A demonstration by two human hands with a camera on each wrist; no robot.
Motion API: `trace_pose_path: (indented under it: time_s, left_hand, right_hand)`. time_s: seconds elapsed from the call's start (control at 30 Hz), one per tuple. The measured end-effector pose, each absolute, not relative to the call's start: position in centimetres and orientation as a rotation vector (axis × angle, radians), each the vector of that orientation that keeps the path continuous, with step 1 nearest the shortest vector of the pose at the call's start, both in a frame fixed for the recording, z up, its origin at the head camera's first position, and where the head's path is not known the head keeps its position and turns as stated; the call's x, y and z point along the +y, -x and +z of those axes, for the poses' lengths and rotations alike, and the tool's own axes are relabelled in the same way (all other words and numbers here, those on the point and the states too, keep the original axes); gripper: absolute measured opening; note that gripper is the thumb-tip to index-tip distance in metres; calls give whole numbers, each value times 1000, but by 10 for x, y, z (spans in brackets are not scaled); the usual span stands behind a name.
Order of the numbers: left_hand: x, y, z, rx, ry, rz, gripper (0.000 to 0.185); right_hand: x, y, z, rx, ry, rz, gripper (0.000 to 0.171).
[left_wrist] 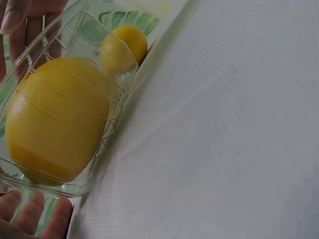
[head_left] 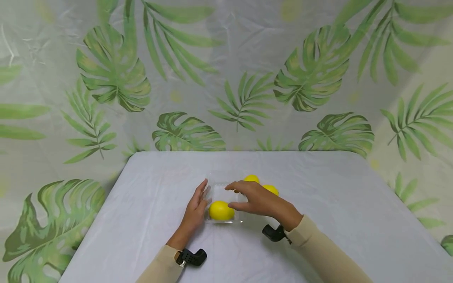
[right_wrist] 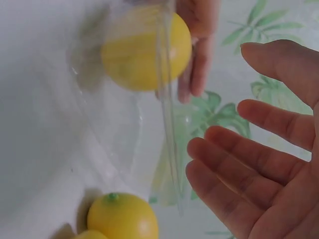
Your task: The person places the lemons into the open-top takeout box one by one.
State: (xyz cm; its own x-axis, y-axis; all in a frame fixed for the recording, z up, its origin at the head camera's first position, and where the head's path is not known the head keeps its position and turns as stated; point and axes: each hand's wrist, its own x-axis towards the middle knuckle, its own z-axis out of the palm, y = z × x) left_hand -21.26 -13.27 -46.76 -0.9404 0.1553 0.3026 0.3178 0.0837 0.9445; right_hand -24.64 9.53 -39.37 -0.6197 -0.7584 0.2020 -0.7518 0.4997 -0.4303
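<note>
A clear plastic box [head_left: 220, 190] stands on the table with one yellow lemon [head_left: 218, 211] at its near end. My left hand [head_left: 194, 211] lies along the box's left side, its fingers fairly straight against the wall. Over the box's right side is my right hand [head_left: 254, 199], thumb and fingers spread and holding nothing. In the right wrist view, that hand's fingers [right_wrist: 239, 169] stand apart from the box and the lemon [right_wrist: 132, 64] in it. Two more lemons, a farther one [head_left: 251, 178] and a nearer one [head_left: 271, 189], lie right of the box, partly hidden by my right hand.
A white cloth covers the table [head_left: 170, 177]. Behind it hangs a pale sheet [head_left: 247, 47] printed with green leaves. Each wrist wears a small black camera, the left one [head_left: 191, 257] and the right one [head_left: 274, 232].
</note>
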Motion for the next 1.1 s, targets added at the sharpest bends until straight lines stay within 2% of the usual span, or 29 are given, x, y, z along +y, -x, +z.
trace_pose_path:
  time_s: [0.23, 0.67, 1.1]
  left_hand:
    - [-131, 215, -470, -2191, 485, -2012, 57]
    - [-134, 229, -497, -2199, 441, -1977, 59]
    - [-132, 211, -468, -2240, 418, -2010, 58]
  right_hand:
    - [115, 253, -387, 2746, 1276, -902, 44]
    - [152, 267, -390, 2823, 1185, -957, 44]
    - [172, 273, -401, 2846, 1043, -920, 46]
